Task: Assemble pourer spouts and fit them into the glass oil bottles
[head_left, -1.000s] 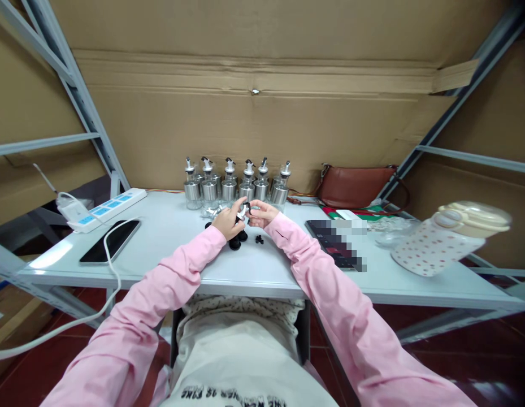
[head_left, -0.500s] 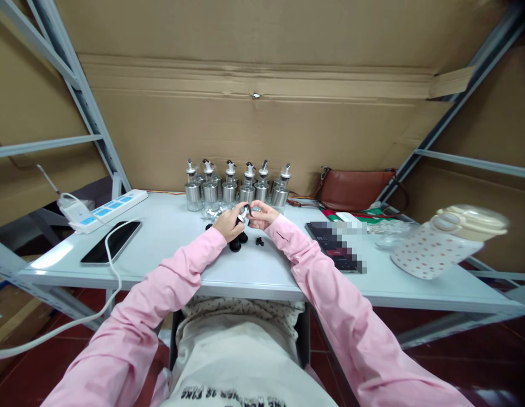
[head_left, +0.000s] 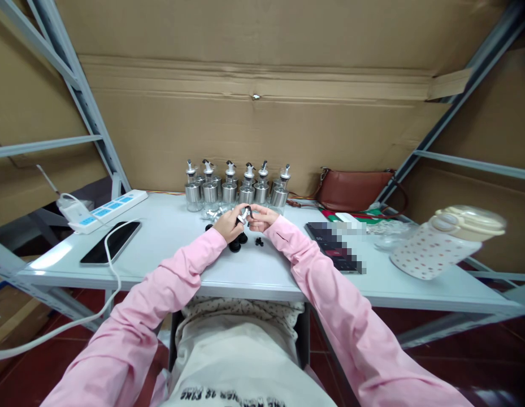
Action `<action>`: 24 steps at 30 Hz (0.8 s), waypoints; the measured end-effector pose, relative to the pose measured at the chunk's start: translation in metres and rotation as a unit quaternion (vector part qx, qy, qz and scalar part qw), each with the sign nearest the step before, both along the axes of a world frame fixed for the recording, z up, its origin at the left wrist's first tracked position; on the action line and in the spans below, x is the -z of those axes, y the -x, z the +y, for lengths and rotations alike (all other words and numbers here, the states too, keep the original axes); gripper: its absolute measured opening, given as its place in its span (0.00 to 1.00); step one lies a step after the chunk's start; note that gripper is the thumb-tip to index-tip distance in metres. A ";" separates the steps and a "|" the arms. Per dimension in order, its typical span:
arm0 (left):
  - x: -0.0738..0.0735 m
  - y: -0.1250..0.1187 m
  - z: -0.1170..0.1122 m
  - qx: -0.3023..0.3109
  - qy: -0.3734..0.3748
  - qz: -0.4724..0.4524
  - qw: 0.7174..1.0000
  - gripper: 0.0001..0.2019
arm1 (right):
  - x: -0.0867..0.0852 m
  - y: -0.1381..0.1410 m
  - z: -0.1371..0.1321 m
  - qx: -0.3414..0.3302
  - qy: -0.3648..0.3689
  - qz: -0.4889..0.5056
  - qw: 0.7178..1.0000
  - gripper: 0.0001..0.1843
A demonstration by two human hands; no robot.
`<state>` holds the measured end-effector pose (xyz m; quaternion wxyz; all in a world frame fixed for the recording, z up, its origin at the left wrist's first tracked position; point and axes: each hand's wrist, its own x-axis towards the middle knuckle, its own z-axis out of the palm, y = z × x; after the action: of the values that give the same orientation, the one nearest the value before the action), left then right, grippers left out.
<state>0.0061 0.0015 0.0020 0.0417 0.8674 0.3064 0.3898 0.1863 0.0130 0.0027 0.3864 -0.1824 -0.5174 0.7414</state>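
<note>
Above the middle of the table my two hands meet. My left hand (head_left: 229,224) is closed around a white and black pourer spout (head_left: 244,216). With its fingertips, my right hand (head_left: 263,218) pinches a small black piece (head_left: 249,211) at the spout's end. Below the hands lie several round black stoppers (head_left: 235,244), partly hidden by my left hand. A small cluster of tiny black parts (head_left: 259,242) is just right of them. White spout pieces (head_left: 212,214) lie behind my left hand. Several glass and steel bottles with pourers (head_left: 246,192) stand upright behind.
On the left are a power strip (head_left: 113,209), a phone (head_left: 112,243) and a white cable (head_left: 111,265). To the right lie a dark phone-like device (head_left: 325,243), a brown bag (head_left: 355,189) and a dotted drink bottle (head_left: 435,249). Cardboard (head_left: 262,130) closes off the back.
My right fingers have shifted slightly around the small black piece, which now sits a little tilted at the spout. My left hand stays nearly still.
</note>
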 end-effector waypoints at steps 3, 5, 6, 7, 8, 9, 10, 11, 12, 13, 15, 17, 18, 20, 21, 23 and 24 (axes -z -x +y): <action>0.001 -0.002 0.000 0.007 -0.006 -0.002 1.000 0.26 | 0.001 -0.001 0.000 -0.004 0.024 -0.007 1.000 0.17; 0.002 -0.003 -0.001 0.011 -0.004 -0.003 1.000 0.26 | 0.001 -0.001 0.000 -0.023 0.032 -0.007 0.999 0.16; 0.002 -0.003 -0.001 0.010 -0.001 -0.004 1.000 0.27 | 0.001 -0.001 -0.001 -0.031 0.033 -0.006 0.999 0.15; 0.002 -0.004 -0.002 0.008 0.002 -0.005 1.000 0.27 | 0.001 0.000 -0.001 -0.034 0.031 -0.002 0.999 0.14; 0.002 -0.004 -0.002 0.007 0.006 -0.008 1.000 0.27 | 0.001 0.001 -0.001 -0.033 0.028 0.001 0.999 0.14; 0.002 -0.004 -0.001 0.006 0.008 -0.012 1.000 0.27 | 0.001 0.003 -0.001 -0.026 0.024 0.004 0.999 0.15; 0.003 -0.004 -0.001 0.006 0.009 -0.017 1.000 0.27 | 0.002 0.005 -0.001 -0.015 0.020 0.007 1.000 0.15; 0.004 -0.004 0.000 0.004 0.009 -0.023 1.000 0.27 | 0.002 0.007 -0.001 -0.004 0.014 0.010 1.000 0.16; 0.004 -0.004 0.001 0.002 0.009 -0.027 1.000 0.27 | 0.002 0.009 0.000 0.006 0.008 0.013 1.000 0.16; 0.005 -0.004 0.002 0.000 0.008 -0.029 1.000 0.27 | 0.002 0.011 0.000 0.014 0.001 0.014 1.000 0.17; 0.006 -0.003 0.003 -0.002 0.004 -0.027 1.000 0.27 | 0.002 0.014 -0.001 0.027 -0.013 0.014 0.999 0.16; 0.007 -0.003 0.004 -0.003 0.002 -0.019 1.000 0.27 | 0.001 0.014 -0.002 0.034 -0.023 0.009 0.999 0.16; 0.008 -0.003 0.004 -0.003 0.002 -0.016 1.000 0.27 | 0.001 0.014 -0.002 0.037 -0.028 0.006 0.999 0.16; 0.008 -0.003 0.004 -0.005 0.004 -0.012 1.000 0.28 | 0.000 0.013 -0.003 0.044 -0.037 -0.005 0.998 0.17; 0.008 -0.002 0.004 -0.007 0.003 -0.011 1.000 0.28 | -0.001 0.012 -0.003 0.051 -0.040 -0.014 0.998 0.18; 0.009 -0.001 0.004 -0.011 0.001 -0.010 1.000 0.29 | 0.000 0.013 -0.002 0.069 -0.046 -0.032 0.996 0.20; 0.009 -0.001 0.004 -0.014 0.000 -0.010 1.000 0.29 | 0.001 0.014 -0.001 0.079 -0.049 -0.039 0.995 0.21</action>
<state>0.0070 0.0055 -0.0070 0.0393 0.8591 0.3184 0.3988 0.1723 0.0120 0.0012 0.4320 -0.2321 -0.5513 0.6750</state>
